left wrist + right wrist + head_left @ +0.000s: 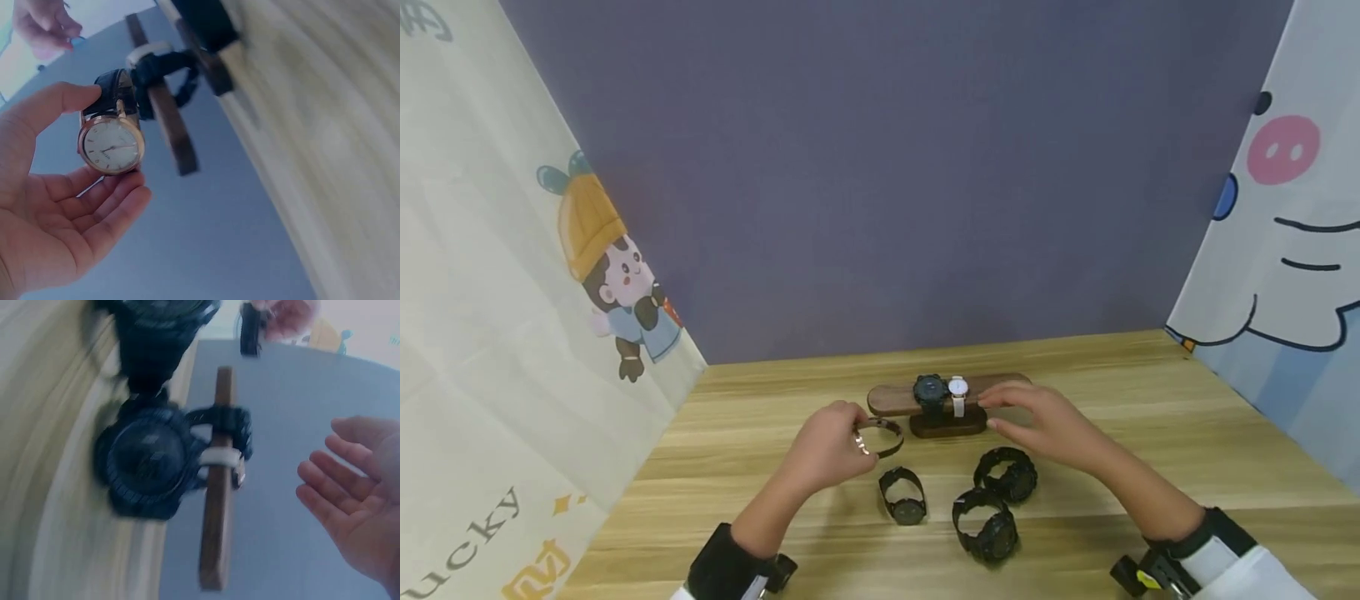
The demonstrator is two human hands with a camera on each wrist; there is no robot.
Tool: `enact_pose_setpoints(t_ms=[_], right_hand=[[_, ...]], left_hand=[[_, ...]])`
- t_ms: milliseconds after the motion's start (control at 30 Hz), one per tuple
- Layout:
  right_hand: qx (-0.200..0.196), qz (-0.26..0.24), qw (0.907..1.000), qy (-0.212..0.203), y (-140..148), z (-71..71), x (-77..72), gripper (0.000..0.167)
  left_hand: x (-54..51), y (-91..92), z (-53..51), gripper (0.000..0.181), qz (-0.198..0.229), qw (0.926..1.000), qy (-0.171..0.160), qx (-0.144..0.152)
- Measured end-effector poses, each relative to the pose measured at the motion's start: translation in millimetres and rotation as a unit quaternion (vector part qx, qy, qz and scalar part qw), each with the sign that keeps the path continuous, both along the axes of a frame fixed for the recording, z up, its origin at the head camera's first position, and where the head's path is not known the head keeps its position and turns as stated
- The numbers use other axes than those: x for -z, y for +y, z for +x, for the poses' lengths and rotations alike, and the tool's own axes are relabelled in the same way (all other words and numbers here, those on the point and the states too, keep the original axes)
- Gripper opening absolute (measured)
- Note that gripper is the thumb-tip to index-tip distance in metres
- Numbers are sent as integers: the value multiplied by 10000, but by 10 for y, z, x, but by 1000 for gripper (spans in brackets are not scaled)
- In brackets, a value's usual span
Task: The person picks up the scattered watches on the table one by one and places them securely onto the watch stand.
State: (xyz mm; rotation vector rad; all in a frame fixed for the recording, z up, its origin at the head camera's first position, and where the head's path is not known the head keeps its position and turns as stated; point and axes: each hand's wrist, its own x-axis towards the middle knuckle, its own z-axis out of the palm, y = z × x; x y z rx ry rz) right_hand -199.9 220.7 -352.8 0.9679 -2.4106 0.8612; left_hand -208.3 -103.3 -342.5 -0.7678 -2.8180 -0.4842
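In the head view my left hand (826, 447) grips a wristwatch (892, 442), left of a dark wooden watch stand (891, 401). The left wrist view shows the watch's white dial (111, 147), rose-gold case and dark strap, with the thumb on the strap and fingers beneath the case. On the stand's bar sit a black watch (930, 389) and, right beside it, a small white-strapped watch (958, 387). My right hand (1051, 423) is by the bar's right end, its fingers extended; the right wrist view shows nothing in that palm (359, 494).
Three loose dark watches lie in front of the stand: a slim one (907, 510) toward the left and two chunky ones (1019, 480), (997, 536) close together on the right. A grey-blue panel (880, 183) rises behind the wooden table (760, 400), with printed cloths on both sides.
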Motion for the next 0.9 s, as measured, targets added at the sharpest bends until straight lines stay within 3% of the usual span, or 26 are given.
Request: enact_pose_setpoints(t_ms=[200, 300, 433, 533, 633, 900], right_hand=[[-110, -310, 9992, -229, -275, -17, -136, 22], [-9, -382, 9981, -485, -396, -42, -176, 23], [213, -424, 9963, -715, -487, -72, -192, 26], [396, -544, 9954, -685, -503, -91, -179, 22], [566, -740, 9937, -616, -490, -102, -158, 16], [717, -1052, 9882, -855, -445, -112, -99, 12]], left_hand=[[-151, 246, 68, 47, -99, 9976, 642, 248], [-191, 386, 71, 49, 7, 9921, 1162, 464], [-212, 554, 49, 46, 292, 9737, 2057, 936], [-215, 656, 39, 43, 554, 9582, 2496, 1282], [-207, 732, 36, 42, 722, 9513, 2631, 1435], [-164, 825, 27, 51, 1080, 9483, 2477, 1667]])
